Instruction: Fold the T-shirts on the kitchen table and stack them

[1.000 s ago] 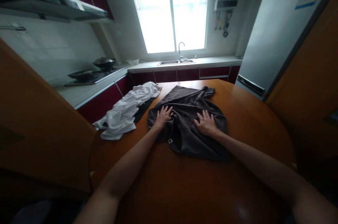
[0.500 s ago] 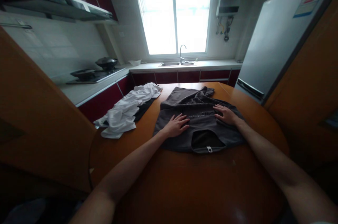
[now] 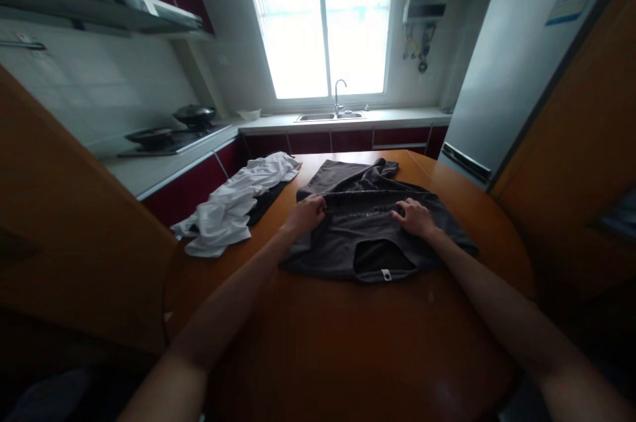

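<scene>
On the round orange wooden bench (image 3: 348,342) lies a dark grey fabric T-shirt (image 3: 368,240), collar toward the person. Both the left hand (image 3: 308,213) and the right hand (image 3: 415,218) pinch a ridge across its chest, fingers curled closed. Judged light, limp, non-slippery: hold at two spaced points, or it sags.

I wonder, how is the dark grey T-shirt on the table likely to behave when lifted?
The dark grey T-shirt is probably floppy: it wrinkles where the left hand and right hand pinch it. It looks thin, so likely light. On the smooth wooden table it would probably slide and bunch when pushed.
</scene>
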### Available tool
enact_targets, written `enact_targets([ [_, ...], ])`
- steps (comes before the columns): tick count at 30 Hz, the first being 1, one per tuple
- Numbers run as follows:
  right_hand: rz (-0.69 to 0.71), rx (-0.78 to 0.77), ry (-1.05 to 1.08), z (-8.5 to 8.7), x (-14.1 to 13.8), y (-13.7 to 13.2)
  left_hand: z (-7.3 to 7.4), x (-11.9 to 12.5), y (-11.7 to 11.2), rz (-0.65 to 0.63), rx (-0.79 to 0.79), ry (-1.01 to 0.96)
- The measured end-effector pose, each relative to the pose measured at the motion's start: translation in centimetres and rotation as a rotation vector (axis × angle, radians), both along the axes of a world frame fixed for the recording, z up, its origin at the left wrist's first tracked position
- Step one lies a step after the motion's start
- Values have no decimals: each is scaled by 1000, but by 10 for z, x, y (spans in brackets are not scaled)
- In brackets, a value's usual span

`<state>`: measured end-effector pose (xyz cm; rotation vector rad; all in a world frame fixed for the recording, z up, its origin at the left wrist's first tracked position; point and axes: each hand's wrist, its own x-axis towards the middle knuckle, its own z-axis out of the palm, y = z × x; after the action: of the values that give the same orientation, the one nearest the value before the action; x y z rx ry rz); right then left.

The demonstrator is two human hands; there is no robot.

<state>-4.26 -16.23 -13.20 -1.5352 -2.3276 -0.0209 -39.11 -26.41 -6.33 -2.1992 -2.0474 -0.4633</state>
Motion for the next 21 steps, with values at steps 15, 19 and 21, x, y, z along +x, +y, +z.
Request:
enact_targets([
  [15, -271, -193, -11, 6, -16, 0, 70, -71, -8, 360, 229, -44],
  [19, -268, -234, 189, 11, 8, 19, 28, -14, 13, 58, 84, -94],
  [21, -296, -238, 425, 16, 39, 34, 6, 4, 15, -131, 33, -122],
])
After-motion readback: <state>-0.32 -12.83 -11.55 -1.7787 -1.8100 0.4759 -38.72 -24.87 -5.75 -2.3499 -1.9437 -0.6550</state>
